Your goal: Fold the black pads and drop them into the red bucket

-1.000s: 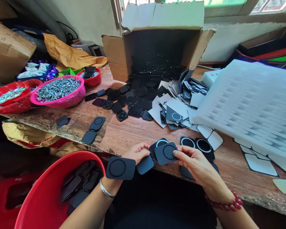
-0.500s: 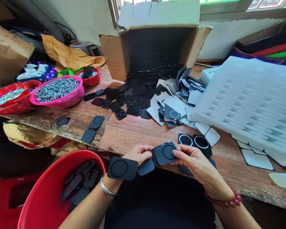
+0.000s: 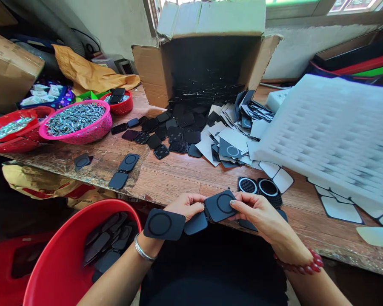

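In front of my body I hold a dark hinged folding charger casing (image 3: 196, 223) made of square panels, its upper panel (image 3: 221, 205) marked with a ring. My left hand (image 3: 187, 207) pinches it near the hinge, thumb on top. At the upper panel's right edge, the thumb and fingers of my right hand (image 3: 250, 208) press together on it. A loose dark square sheet with a ring (image 3: 164, 224) lies across my left wrist. Just beyond my right hand, an open casing with white rings (image 3: 260, 190) rests on the table edge, partly hidden below.
A red tub (image 3: 55, 246) of dark casings stands at lower left. On the wooden table (image 3: 166, 182) are a pink basket (image 3: 78, 125) of small metal parts, a tipped cardboard box (image 3: 150, 76) spilling dark pieces, piled sheets (image 3: 232, 138) and a white foam tray (image 3: 332, 136).
The upper panel's surface sheet, slightly raised with a bright edge showing before, now lies flatter on the casing. Both hands keep their grip. The view has shifted slightly.
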